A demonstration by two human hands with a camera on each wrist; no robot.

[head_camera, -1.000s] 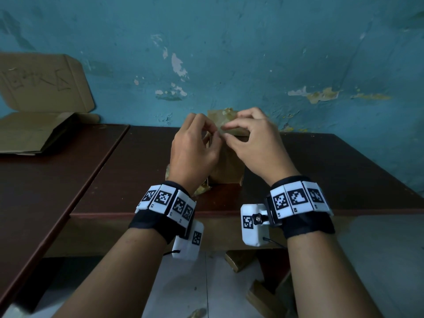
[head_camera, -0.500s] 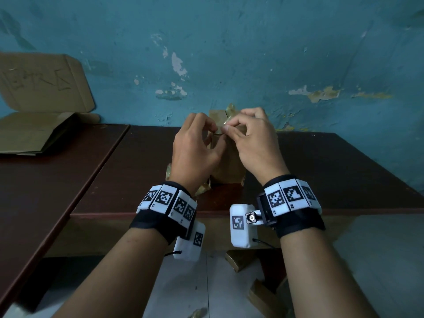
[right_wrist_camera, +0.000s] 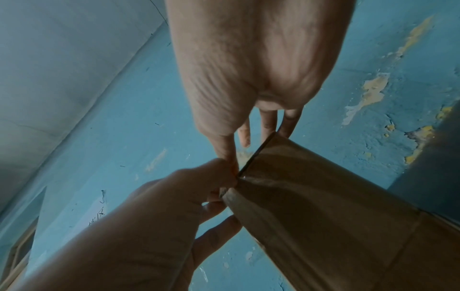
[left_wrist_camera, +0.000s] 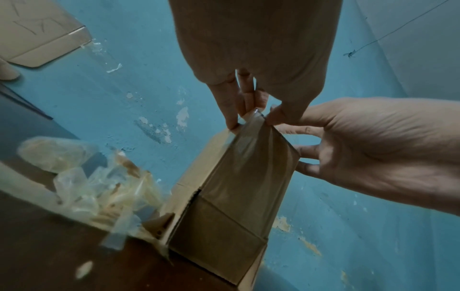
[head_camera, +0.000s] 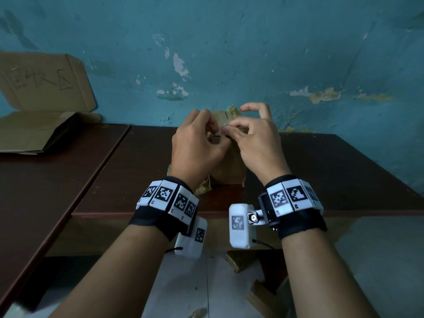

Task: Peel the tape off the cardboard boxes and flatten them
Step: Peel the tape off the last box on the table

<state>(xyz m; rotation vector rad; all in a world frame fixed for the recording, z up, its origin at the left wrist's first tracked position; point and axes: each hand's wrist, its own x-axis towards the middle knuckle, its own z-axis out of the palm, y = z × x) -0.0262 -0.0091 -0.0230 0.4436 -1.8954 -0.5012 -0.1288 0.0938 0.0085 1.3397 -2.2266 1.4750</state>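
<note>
Left hand (head_camera: 197, 145) and right hand (head_camera: 257, 141) both pinching small cardboard box (left_wrist_camera: 231, 196) top corner, tape (left_wrist_camera: 251, 126) barely discernible, box mostly hidden

A: Dim, bluish light everywhere; the surface (head_camera: 321, 171) right of the hands shows only a dull sheen.

B: Wrist views are soft. The crumpled tape pile (left_wrist_camera: 99, 189) left of the hands is smeared with blur, and straight edges bow near the frame borders.

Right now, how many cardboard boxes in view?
2. One upright box on the table's middle, both hands at its top; one flattened box far left against the wall. Others may be hidden.
</note>
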